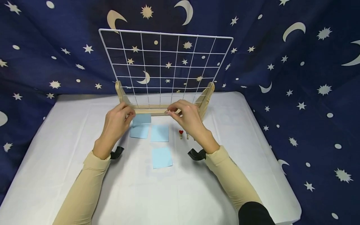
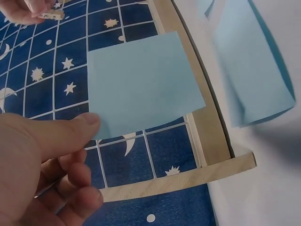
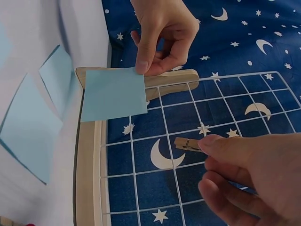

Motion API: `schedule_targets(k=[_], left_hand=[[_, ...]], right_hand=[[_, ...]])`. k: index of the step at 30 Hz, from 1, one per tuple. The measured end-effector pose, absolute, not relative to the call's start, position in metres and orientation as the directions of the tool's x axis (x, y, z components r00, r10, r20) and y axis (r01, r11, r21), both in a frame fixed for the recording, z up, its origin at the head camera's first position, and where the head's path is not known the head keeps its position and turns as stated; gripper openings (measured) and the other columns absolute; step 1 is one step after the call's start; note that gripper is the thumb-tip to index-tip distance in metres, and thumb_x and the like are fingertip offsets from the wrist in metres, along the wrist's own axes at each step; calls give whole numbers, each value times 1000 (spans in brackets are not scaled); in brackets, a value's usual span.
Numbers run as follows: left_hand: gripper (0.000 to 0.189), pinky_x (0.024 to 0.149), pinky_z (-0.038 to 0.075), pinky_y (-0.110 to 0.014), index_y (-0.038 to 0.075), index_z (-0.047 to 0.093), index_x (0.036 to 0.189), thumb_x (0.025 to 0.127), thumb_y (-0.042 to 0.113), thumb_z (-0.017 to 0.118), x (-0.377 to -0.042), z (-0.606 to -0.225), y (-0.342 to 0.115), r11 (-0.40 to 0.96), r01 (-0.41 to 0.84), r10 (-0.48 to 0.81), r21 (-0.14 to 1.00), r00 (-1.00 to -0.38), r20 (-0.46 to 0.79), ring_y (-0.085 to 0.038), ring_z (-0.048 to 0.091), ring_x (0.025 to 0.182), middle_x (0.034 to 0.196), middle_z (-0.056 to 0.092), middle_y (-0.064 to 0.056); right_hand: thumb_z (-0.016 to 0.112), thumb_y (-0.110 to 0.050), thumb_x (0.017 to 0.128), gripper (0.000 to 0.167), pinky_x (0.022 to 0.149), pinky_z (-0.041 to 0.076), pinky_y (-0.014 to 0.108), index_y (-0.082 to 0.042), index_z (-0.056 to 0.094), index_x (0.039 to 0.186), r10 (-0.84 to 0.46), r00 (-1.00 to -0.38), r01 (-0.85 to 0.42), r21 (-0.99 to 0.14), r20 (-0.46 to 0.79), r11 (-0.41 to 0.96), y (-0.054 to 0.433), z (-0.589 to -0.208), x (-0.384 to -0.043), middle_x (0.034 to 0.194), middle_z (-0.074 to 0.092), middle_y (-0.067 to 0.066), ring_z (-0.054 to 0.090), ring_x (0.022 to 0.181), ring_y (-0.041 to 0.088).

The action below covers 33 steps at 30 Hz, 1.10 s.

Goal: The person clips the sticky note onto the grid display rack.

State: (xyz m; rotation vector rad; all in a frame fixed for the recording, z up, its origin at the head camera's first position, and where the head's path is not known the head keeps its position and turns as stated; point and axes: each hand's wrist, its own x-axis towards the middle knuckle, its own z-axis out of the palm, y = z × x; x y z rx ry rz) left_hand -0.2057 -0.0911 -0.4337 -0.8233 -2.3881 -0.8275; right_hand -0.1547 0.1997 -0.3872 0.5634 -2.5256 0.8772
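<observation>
My left hand (image 1: 116, 121) pinches a square light-blue paper note (image 2: 141, 84) by one corner, between thumb and fingers. The note hangs flat before the lower left part of a white wire grid (image 1: 166, 33), near its wooden base (image 2: 207, 127). In my right hand (image 1: 189, 117) a small wooden clothespin (image 3: 187, 143) is pinched between thumb and forefinger, its front end pointing toward the note's side. That clothespin is held in front of the grid, right of the note, and the two are apart.
Blue notes lie on the white table: one left (image 1: 139, 132), one in the middle (image 1: 159, 133) and one nearer (image 1: 162, 157). Right of them are a clothespin with a red heart (image 1: 181, 133) and others partly behind my right wrist. A starry dark-blue cloth (image 1: 281, 125) hangs behind.
</observation>
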Motion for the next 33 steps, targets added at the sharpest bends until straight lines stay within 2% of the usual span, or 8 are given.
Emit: schedule_targets(k=[7,16,22,27,33], left_hand=[[10,64,53,-46,4,76,87,85,-1,85,-217,-431,-82,659,652,359,374,-711,605,-31,66,74,89,66,-10],[8,62,51,-46,3,74,87,88,-2,81,-230,-431,-74,668,638,332,383,-716,614,-30,63,72,87,63,-10],[8,59,49,-49,3,74,87,87,-2,81,-237,-430,-71,688,621,307,376,-718,625,-33,62,65,86,65,-12],[10,55,47,-50,2,74,85,84,-5,82,-240,-430,-72,703,600,269,382,-722,638,-33,60,58,81,68,-13],[11,56,47,-52,3,73,85,84,-4,82,-243,-427,-72,710,586,259,391,-734,628,-36,63,61,79,67,-12]], right_hand=[[86,-15,89,8,68,60,27,-10,83,95,-235,-808,-512,-445,541,735,191,-384,-167,90,75,2,70,83,17],[85,-16,91,8,68,57,24,-9,82,94,-241,-817,-487,-402,523,775,187,-387,-175,89,74,2,70,84,17],[85,-16,90,9,68,57,23,-9,82,95,-250,-803,-496,-374,542,783,183,-388,-183,90,75,2,70,84,16],[84,-17,92,10,69,56,21,-9,82,97,-265,-799,-511,-378,539,773,175,-387,-191,91,74,3,69,84,16],[82,-16,93,10,71,59,24,-8,82,99,-283,-800,-526,-392,530,754,168,-386,-197,92,73,4,70,85,17]])
